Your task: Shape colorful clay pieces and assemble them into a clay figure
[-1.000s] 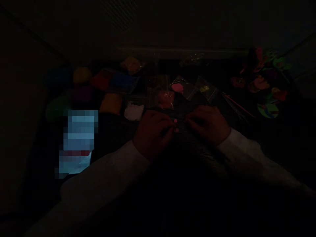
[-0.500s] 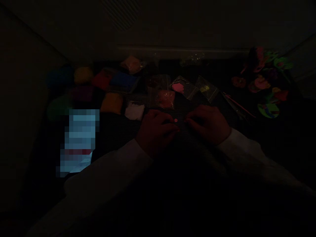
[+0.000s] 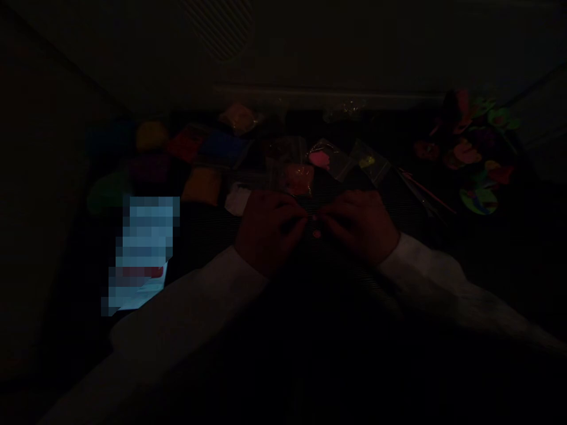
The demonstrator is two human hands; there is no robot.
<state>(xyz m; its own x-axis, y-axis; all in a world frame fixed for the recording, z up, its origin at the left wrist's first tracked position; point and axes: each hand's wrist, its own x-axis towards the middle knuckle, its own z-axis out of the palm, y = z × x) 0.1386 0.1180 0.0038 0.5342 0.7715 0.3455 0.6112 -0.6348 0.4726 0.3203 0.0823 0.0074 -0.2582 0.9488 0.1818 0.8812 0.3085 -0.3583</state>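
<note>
The scene is very dark. My left hand (image 3: pixel 270 233) is closed in a pinch, thumb and fingertips together; whatever it may hold is too dark to see. Facing it a short gap away, my right hand (image 3: pixel 365 227) also pinches, with a tiny pale speck at its fingertips that I cannot make out. Just below the fingertips, a small pink piece (image 3: pixel 316 234), like soft clay, lies on the dark ribbed mat (image 3: pixel 367 271). Beyond the hands are a clear bag with pink clay (image 3: pixel 319 160) and a bag with salmon-coloured clay (image 3: pixel 299 179).
A lit phone (image 3: pixel 148 248), blurred out, lies by my left forearm. Several coloured clay packs, among them an orange one (image 3: pixel 202 186) and a blue one (image 3: pixel 224 147), spread behind it. Thin tools (image 3: pixel 427 192) and colourful clay figures (image 3: pixel 463 154) lie at the right.
The pink piece that showed between my fingertips is now seen lower, nearer me. My right hand has moved left, and my left hand has drawn slightly left with its fingertips closed together.
</note>
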